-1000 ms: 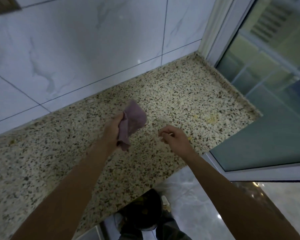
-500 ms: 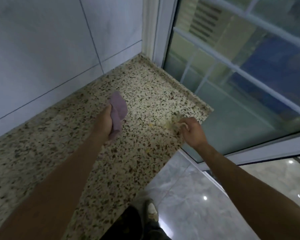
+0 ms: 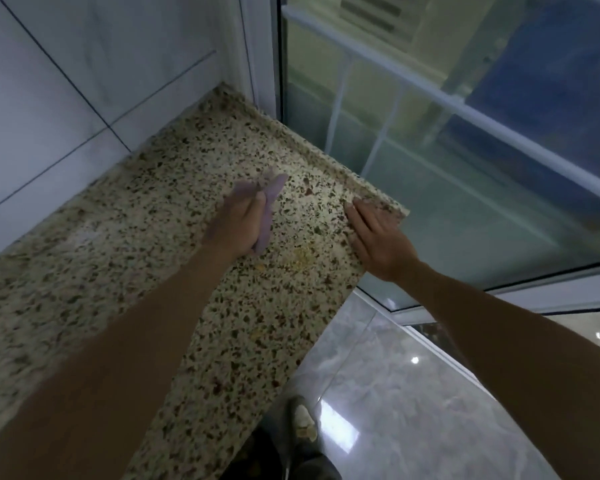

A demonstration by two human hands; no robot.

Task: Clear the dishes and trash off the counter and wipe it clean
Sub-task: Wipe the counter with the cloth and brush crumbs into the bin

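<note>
1. A purple cloth (image 3: 270, 199) is clamped in the left hand (image 3: 237, 223) at frame centre, now lowered toward the counter (image 3: 125, 237).
2. The right hand (image 3: 378, 237), earlier pinched at crumbs, is now laid flat and open on the counter's end, right of centre.
3. Wiping is judged underway; yellow crumbs (image 3: 300, 259) remain between the hands on the speckled surface.
</note>
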